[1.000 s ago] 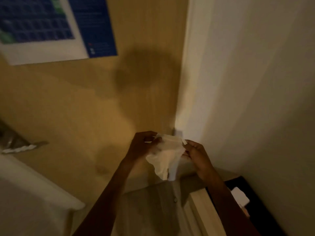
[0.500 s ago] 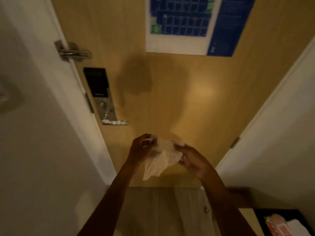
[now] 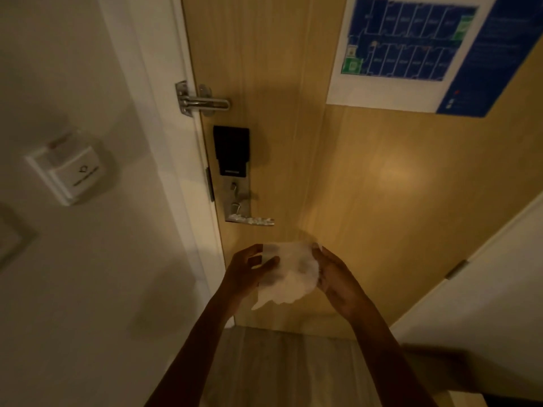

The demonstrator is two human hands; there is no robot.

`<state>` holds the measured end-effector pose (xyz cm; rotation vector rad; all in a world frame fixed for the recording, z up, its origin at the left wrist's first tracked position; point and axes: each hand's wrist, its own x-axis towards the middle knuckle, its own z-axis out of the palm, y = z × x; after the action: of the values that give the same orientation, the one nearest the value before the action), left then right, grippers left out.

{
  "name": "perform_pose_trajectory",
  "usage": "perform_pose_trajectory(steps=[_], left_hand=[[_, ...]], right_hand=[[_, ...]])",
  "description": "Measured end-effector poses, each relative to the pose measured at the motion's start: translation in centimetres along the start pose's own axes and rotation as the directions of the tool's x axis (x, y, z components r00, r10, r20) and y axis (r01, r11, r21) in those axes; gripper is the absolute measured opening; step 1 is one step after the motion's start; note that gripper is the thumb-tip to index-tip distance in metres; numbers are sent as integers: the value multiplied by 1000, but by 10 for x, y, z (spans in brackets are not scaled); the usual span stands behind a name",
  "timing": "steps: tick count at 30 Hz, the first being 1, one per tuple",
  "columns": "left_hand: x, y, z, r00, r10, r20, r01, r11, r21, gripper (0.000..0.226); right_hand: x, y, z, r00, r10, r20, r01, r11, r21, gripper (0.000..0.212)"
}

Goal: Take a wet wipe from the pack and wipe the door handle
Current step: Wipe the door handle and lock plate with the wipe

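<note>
A crumpled white wet wipe (image 3: 289, 276) hangs between my two hands in front of the wooden door (image 3: 367, 186). My left hand (image 3: 245, 274) grips its left edge and my right hand (image 3: 333, 277) presses against its right side. The metal door handle (image 3: 252, 221) juts out from the silver lock plate just above my hands, a short gap away. A black card reader (image 3: 231, 150) tops the lock plate. The wipe pack is out of sight.
A metal swing latch (image 3: 202, 101) sits above the lock on the white door frame (image 3: 188, 201). A white card switch (image 3: 68, 174) is on the left wall. A blue floor-plan poster (image 3: 411, 51) hangs on the door. A white wall (image 3: 484, 289) closes in on the right.
My view has swung left from the door's hinge side to the lock side. The handle now lies just above my hands, and the wipe is more bunched between them.
</note>
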<state>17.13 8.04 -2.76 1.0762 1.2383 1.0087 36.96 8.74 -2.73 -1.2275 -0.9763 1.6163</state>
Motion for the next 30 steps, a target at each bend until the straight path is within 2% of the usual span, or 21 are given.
perform_pose_trajectory(steps=[2, 5, 8, 11, 13, 15, 18, 22, 23, 25, 28, 30], left_hand=[[1, 3, -4, 999, -4, -46, 3, 1000, -19, 28], [2, 7, -14, 997, -20, -77, 18, 1000, -23, 32], [3, 12, -30, 996, -72, -50, 70, 997, -34, 37], [9, 14, -42, 982, -184, 35, 183, 983, 27, 62], [11, 14, -43, 974, -210, 89, 198, 972, 128, 74], [12, 16, -39, 980, -191, 63, 177, 967, 182, 80], [15, 14, -36, 991, -134, 17, 131, 987, 95, 68], [16, 7, -33, 1000, -15, -8, 17, 971, 239, 36], [17, 6, -33, 1000, -5, -16, 9, 970, 243, 34], [17, 5, -32, 1000, -14, -17, 18, 964, 266, 34], [19, 0, -34, 1000, 20, -3, -17, 923, 384, 36], [21, 0, -35, 998, 55, -11, -45, 901, 431, 31]], right_hand=[[2, 3, 2, 992, 56, 114, -53, 998, -34, 31], [8, 6, 1, 983, 59, 174, -50, 997, -56, 50], [15, 2, 5, 986, 15, 165, -5, 998, -59, 58], [27, -5, 9, 995, 25, 99, -11, 991, -135, 64], [35, -6, 8, 998, 35, 47, -25, 981, -195, 62], [40, -8, 5, 999, 16, 30, -7, 961, -275, 56], [41, -15, 1, 997, 1, 72, 26, 930, -367, 42], [48, -16, -7, 977, -36, 210, 134, 870, -474, 28], [50, -16, -10, 972, -27, 233, 141, 862, -487, 25], [53, -14, -16, 960, 14, 279, 144, 830, -539, 34], [58, -6, -21, 951, 16, 309, 206, 711, -672, 44], [63, -1, -20, 942, -47, 334, 292, 608, -738, 37]])
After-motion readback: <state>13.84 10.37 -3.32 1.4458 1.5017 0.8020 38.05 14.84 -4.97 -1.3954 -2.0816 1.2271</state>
